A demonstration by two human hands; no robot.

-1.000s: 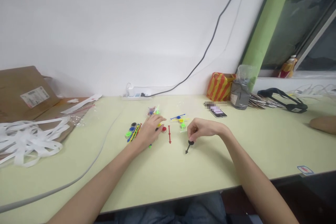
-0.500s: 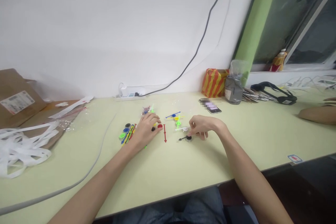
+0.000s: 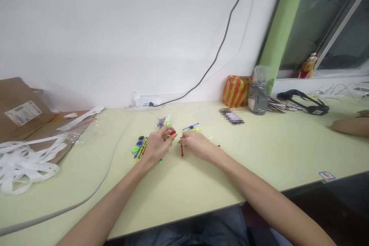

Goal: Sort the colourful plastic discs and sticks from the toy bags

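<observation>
Between the thumb and fingertips of my left hand point(image 3: 156, 144) is a small red disc point(image 3: 173, 133), lifted off the table. My right hand point(image 3: 198, 145) is closed with its fingertips at the upper end of a red plastic arrow point(image 3: 182, 150), which points toward me. A blue arrow point(image 3: 191, 127) on a round base lies just beyond my right hand, with a yellow one partly covered. Left of my left hand lie blue and yellow arrows point(image 3: 140, 150), a black disc point(image 3: 141, 138), a blue disc point(image 3: 139, 143) and a green disc point(image 3: 135, 149). My right hand hides most other pieces.
A phone point(image 3: 233, 117), a striped bag point(image 3: 235, 91) and a grey pouch point(image 3: 257, 98) stand toward the wall. White straps point(image 3: 29, 163), cardboard point(image 3: 25, 105) and a grey cable point(image 3: 95, 192) occupy the left. Another person's arm point(image 3: 348, 127) rests at far right.
My right hand has left the black arrow and moved left to the red arrow. My left hand has picked up the red disc from the table.
</observation>
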